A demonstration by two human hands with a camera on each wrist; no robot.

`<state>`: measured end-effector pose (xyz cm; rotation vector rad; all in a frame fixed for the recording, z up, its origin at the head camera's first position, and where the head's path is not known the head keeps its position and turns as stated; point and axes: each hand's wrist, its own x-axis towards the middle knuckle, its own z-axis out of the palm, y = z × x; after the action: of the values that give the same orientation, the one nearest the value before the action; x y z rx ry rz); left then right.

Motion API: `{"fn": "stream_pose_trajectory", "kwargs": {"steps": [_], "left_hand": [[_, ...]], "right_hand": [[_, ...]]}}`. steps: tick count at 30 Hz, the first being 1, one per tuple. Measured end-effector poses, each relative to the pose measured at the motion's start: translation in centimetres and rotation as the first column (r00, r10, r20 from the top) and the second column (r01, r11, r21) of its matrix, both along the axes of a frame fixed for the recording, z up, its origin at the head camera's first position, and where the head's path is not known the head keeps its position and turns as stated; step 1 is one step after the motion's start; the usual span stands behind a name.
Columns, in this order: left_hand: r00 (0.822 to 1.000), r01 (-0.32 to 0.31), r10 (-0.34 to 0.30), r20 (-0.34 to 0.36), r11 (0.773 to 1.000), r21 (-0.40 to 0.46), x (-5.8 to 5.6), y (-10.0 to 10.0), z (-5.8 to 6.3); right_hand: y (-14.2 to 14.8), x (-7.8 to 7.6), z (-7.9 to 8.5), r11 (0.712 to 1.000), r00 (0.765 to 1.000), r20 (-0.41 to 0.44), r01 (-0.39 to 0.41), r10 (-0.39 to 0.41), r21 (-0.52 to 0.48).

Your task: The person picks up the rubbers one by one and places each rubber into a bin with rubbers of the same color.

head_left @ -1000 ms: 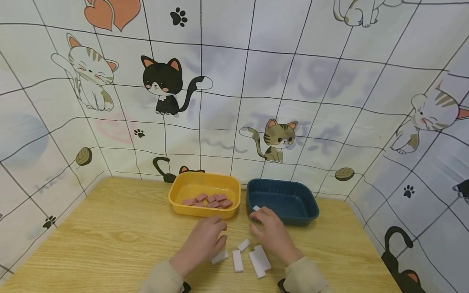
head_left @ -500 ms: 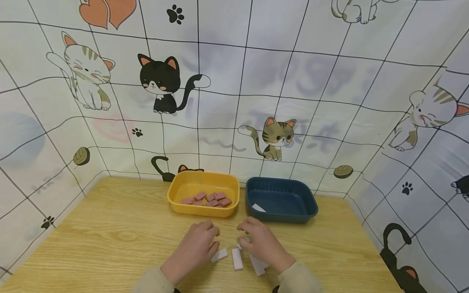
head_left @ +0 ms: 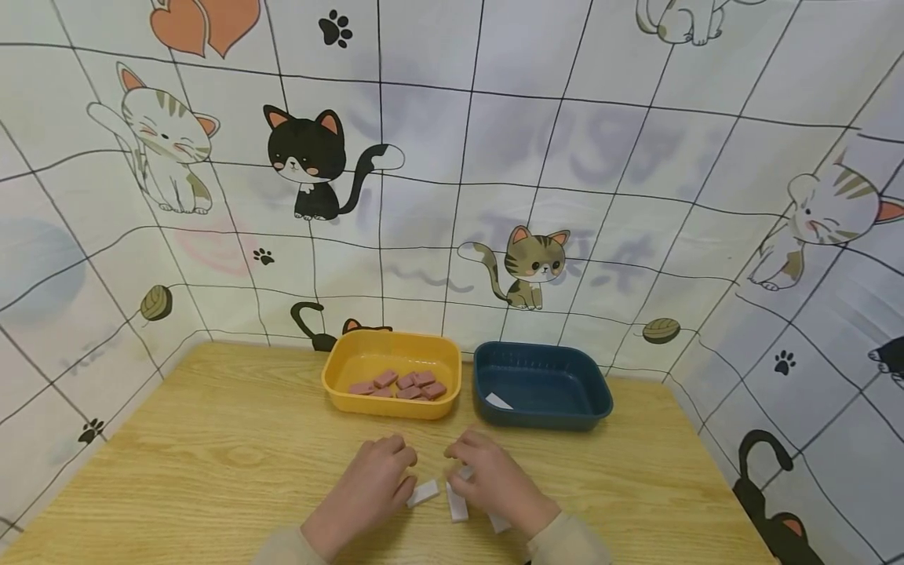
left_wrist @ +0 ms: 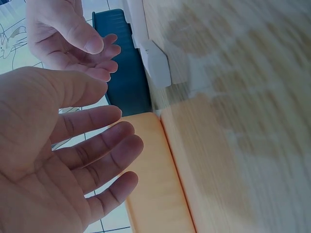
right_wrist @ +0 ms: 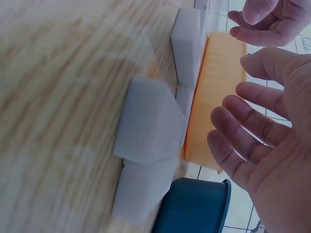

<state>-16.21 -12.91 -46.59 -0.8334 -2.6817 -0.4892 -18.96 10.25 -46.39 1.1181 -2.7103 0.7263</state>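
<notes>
My left hand (head_left: 370, 480) hovers over the table with fingers loosely bent, beside a white rectangular block (head_left: 424, 493). In the left wrist view nothing lies in its palm (left_wrist: 29, 160). My right hand (head_left: 497, 479) hangs above other white blocks, partly hiding them; one upright-lying block (head_left: 458, 508) and the end of another (head_left: 498, 523) show around it. Its fingers (right_wrist: 243, 141) are apart and hold nothing in the right wrist view, where several white blocks (right_wrist: 148, 121) lie on the wood below.
Behind the hands stands a yellow bin (head_left: 391, 406) with several pink blocks (head_left: 410, 383). To its right is a dark blue bin (head_left: 544, 418) with a white block (head_left: 498, 401) inside. A cat-print sheet (head_left: 424, 157) rises behind the table (head_left: 212, 439).
My right hand has drawn back from the blue bin, moving left and toward me over the white blocks, leaving a white block in that bin. My left hand has shifted slightly left and toward me.
</notes>
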Motion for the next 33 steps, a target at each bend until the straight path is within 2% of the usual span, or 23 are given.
{"fn": "stream_pose_trajectory", "kwargs": {"steps": [9,17,33], "left_hand": [[0.999,0.004,-0.004,0.038,1.000,-0.004,0.5,-0.2,-0.4],[0.998,0.010,-0.010,0.060,1.000,-0.014,0.7,-0.4,-0.9],[0.997,0.014,-0.013,0.073,1.000,-0.007,0.8,0.3,-0.7]], "right_hand": [[-0.6,0.3,-0.6,0.996,0.999,-0.033,-0.028,0.031,0.081],[-1.3,0.5,-1.0,0.992,0.999,-0.015,-0.045,0.047,0.117],[-2.1,0.9,-1.3,0.968,0.989,-0.144,0.010,0.027,0.250]]}}
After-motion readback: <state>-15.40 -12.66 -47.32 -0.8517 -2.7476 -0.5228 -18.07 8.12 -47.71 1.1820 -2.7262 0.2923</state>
